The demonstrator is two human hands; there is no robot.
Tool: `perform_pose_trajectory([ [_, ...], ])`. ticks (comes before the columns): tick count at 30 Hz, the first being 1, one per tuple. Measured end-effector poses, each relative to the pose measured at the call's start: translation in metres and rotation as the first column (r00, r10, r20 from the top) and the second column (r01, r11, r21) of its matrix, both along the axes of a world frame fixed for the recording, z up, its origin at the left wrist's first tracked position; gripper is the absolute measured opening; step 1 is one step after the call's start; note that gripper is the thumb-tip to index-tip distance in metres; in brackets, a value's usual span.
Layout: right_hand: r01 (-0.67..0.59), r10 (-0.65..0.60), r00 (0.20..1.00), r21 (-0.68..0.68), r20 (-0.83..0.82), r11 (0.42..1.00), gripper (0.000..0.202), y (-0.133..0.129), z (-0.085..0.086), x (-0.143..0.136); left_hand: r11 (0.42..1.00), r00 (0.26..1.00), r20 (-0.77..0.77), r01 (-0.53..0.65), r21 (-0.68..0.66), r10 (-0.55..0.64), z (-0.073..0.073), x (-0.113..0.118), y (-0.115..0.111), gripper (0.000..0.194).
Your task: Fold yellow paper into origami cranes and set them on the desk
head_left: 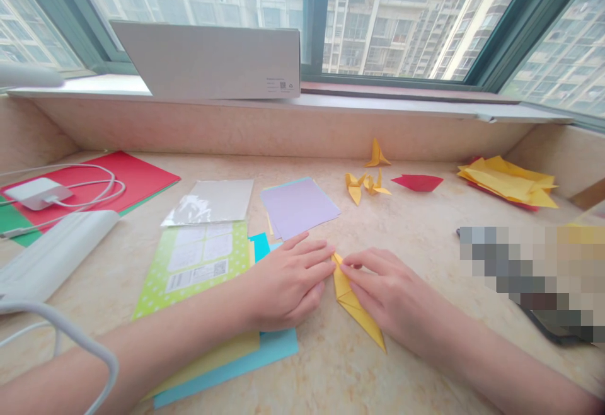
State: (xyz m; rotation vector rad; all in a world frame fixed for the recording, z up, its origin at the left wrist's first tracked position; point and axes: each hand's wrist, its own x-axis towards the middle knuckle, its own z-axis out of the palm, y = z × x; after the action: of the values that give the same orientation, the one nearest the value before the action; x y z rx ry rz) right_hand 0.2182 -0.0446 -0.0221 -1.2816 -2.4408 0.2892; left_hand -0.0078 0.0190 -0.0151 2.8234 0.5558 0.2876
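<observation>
A long, pointed piece of folded yellow paper (355, 307) lies slanting on the marbled surface (425, 238), its upper tip between my two hands. My left hand (295, 283) rests palm down with its fingers stretched out, the fingertips touching the paper's upper tip. On the paper's right side, my right hand (387, 286) has its thumb and fingers pinched on the edge near the top. Beyond the hands stand small folded yellow paper shapes (377, 153), and a folded red piece (418, 182) lies to their right.
Purple sheets (301, 206), a clear packet (212, 201) and a green dotted packet (189, 270) lie ahead and left. Yellow sheets (510, 179) are back right, above a blurred dark device (553, 327). A white power strip (61, 254), cables and charger (40, 193) occupy the left.
</observation>
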Motion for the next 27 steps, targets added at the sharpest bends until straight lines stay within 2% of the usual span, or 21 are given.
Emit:
perform_pose_trajectory([
  [4,-0.046,0.046,0.999,0.005,0.018,0.999,0.032,-0.003,0.007,0.003,1.000,1.000,-0.017,0.011,0.021,-0.010,-0.001,-0.001,-0.001,0.040],
  [10,-0.052,0.053,0.998,-0.042,0.019,0.998,0.037,-0.004,0.011,0.003,0.999,1.000,-0.006,0.011,0.053,-0.010,-0.006,-0.003,-0.001,0.051],
  [17,-0.053,0.058,0.996,-0.079,0.062,0.995,0.057,-0.012,0.016,0.005,0.998,1.000,-0.004,0.004,0.069,-0.003,-0.004,-0.002,-0.004,0.051],
  [22,-0.045,0.050,0.996,-0.065,0.073,0.997,0.053,-0.013,0.014,0.008,0.997,0.998,-0.010,0.065,0.044,-0.065,-0.002,0.000,-0.004,0.053],
  [27,-0.071,0.074,0.997,-0.062,0.038,0.996,0.045,-0.013,0.020,0.018,0.991,0.992,-0.005,0.127,0.032,-0.127,0.000,0.000,-0.002,0.057],
])
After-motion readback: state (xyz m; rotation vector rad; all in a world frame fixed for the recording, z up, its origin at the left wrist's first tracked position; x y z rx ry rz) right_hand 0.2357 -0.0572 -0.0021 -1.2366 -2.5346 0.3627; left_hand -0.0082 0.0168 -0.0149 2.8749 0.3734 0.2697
